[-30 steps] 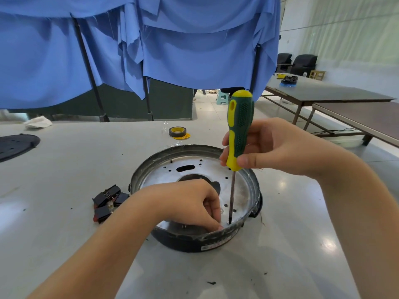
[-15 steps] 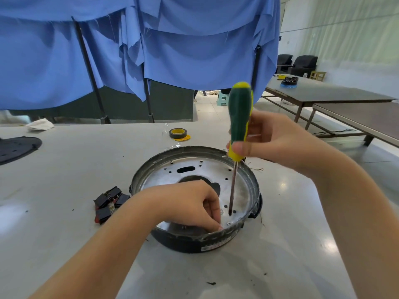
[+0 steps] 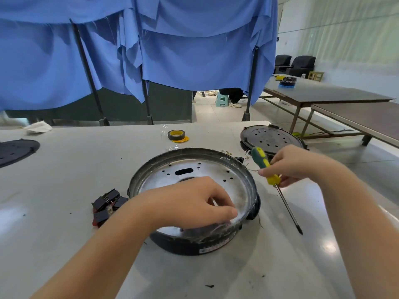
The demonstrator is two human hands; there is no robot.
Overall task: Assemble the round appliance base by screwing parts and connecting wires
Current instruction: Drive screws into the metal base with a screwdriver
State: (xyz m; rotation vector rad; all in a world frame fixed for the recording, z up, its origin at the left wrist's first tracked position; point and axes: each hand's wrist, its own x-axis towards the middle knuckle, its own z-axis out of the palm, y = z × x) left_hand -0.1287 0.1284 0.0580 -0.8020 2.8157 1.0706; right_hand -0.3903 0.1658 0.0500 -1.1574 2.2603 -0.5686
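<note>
Green-yellow screwdriver (image 3: 266,166) — now outside base (image 3: 195,199)

Left hand (image 3: 194,203) reaches into the round base (image 3: 192,240); right hand (image 3: 295,165) grips a screwdriver (image 3: 266,167) beside it.

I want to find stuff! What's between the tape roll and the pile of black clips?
Head view: only bare white table lies between the tape roll and black clips.
</note>
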